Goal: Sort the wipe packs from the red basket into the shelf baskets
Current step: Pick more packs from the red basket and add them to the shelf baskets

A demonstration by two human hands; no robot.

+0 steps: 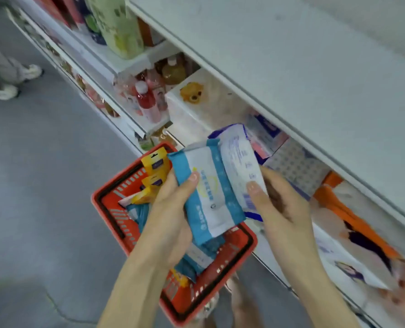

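A single view, worn on the person's head, looks steeply down and slightly forward along a shop aisle. It sits close: both forearms enter from the bottom edge, and the left hand (173, 209), gripping a blue wipe pack (211, 197), and the right hand (281, 204), pinching a white wipe pack (239, 162), fill the centre. The frame is tilted: the shelf (291, 67) slants from top centre to lower right, the floor (43, 185) takes the left, the red basket (95, 200) lies lower centre.

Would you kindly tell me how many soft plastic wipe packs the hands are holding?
2: a teal-and-white pack in the left hand, a white pack with blue print in the right hand. Another may hide beneath.
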